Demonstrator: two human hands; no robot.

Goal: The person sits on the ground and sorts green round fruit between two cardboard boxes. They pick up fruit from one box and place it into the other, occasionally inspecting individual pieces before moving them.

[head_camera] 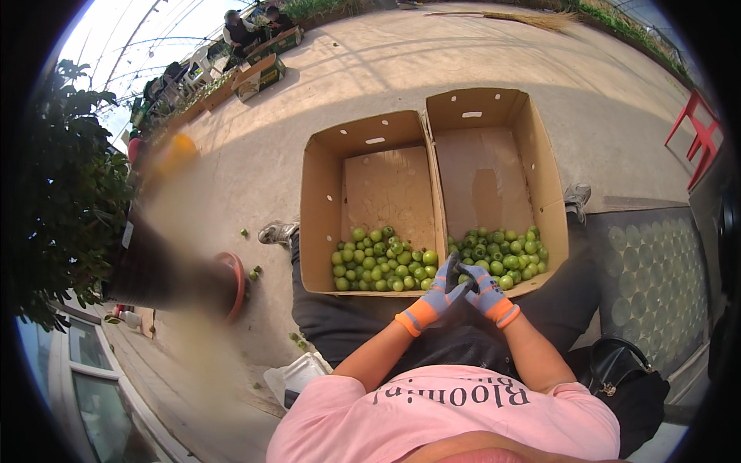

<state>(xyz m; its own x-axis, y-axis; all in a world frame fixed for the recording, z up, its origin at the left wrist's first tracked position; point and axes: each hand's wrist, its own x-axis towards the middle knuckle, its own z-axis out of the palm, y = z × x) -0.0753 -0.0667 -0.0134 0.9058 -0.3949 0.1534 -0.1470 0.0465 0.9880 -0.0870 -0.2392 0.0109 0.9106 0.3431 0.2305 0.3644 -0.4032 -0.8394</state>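
My left hand and my right hand wear grey work gloves with orange cuffs. They meet over the near edge of the boxes, fingertips close together. A green tomato shows in the gap between them; whether either hand grips it or it lies behind them is unclear. The left cardboard box holds many green tomatoes heaped at its near end. More green tomatoes lie at the near end of the right cardboard box, partly hidden by my fingers.
My legs straddle the boxes. Loose tomatoes lie on the concrete floor at left, near a potted plant's reddish saucer. At right are a red plastic stool, a patterned panel and a black bag. Two people sit far back near other boxes.
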